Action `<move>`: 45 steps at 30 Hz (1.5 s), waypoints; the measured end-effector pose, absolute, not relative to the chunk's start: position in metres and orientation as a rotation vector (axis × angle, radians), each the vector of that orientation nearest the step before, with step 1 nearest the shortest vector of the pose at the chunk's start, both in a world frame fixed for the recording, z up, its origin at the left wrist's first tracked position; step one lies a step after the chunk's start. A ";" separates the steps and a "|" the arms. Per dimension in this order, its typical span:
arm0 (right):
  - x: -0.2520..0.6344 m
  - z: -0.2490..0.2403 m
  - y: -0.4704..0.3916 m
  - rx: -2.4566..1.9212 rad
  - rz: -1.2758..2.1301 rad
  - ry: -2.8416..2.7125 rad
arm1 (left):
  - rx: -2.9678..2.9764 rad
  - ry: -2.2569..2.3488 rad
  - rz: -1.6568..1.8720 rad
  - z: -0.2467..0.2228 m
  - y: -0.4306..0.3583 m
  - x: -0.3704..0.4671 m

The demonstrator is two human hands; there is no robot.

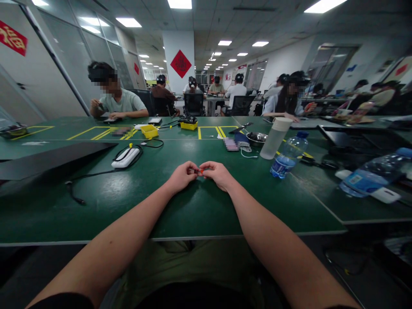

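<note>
My left hand point(184, 177) and my right hand point(219, 175) meet fingertip to fingertip just above the green table, in the middle of the view. Between the right thumb and fingers shows a small orange-red piece point(202, 171), too small to name. The left fingers are pinched together, and a dark speck shows at their tips; what they hold is mostly hidden. Whether the two hands grip one thing or two, I cannot tell.
A white power bank point(126, 157) with a black cable lies left of my hands. On the right stand a frosted bottle point(273, 139) and a plastic water bottle point(287, 156); another bottle point(375, 174) lies tilted. Yellow trays point(149, 131) sit farther back. People work across the table.
</note>
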State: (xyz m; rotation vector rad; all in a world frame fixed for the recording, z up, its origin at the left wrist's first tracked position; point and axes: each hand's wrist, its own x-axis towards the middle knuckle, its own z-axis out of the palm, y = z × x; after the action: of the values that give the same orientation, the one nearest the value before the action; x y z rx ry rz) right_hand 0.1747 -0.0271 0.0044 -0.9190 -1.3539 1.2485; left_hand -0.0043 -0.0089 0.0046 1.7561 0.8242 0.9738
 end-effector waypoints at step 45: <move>0.176 0.003 -0.026 -0.930 1.417 -1.185 | 1.371 0.760 0.917 0.009 -0.010 -0.006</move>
State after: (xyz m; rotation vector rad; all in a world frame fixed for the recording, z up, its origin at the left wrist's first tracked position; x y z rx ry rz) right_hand 0.1758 -0.0260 0.0029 -0.9303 -1.1846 1.4166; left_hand -0.0065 -0.0097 0.0090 1.3708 0.7602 0.9171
